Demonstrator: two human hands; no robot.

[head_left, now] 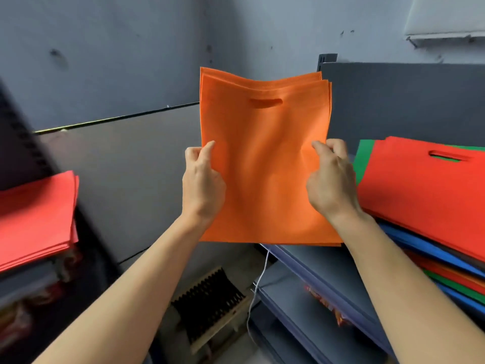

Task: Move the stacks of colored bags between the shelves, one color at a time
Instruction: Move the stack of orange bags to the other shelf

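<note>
Though aloft, bags [265, 166] beside mixed stack [420, 195]

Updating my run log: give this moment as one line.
object: stack of flat orange fabric bags, upright, handle cutout up | left hand: grips its left edge | right hand: grips its right edge

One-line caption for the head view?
Left hand and right hand grip an orange bag stack upright beside the mixed-color pile.

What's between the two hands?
Head view: the orange bags, pinched at their side edges by the left hand and right hand.
</note>
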